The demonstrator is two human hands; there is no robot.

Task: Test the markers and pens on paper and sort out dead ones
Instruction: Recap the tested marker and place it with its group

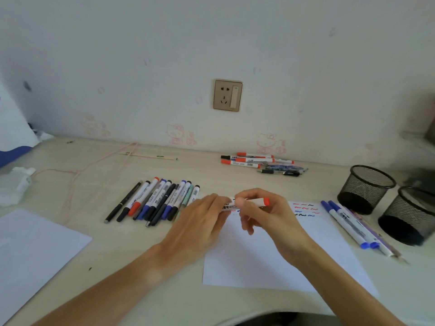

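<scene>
Red-capped marker (253, 202) lies level — pinched between both hands' fingers (242, 203).

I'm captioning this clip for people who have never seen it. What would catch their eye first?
Both hands, the left hand and the right hand, hold a red-capped marker level over the test sheet, whose top right corner bears coloured squiggles. To the left lies a row of pens on the desk; two mesh cups stand at the right.
</scene>
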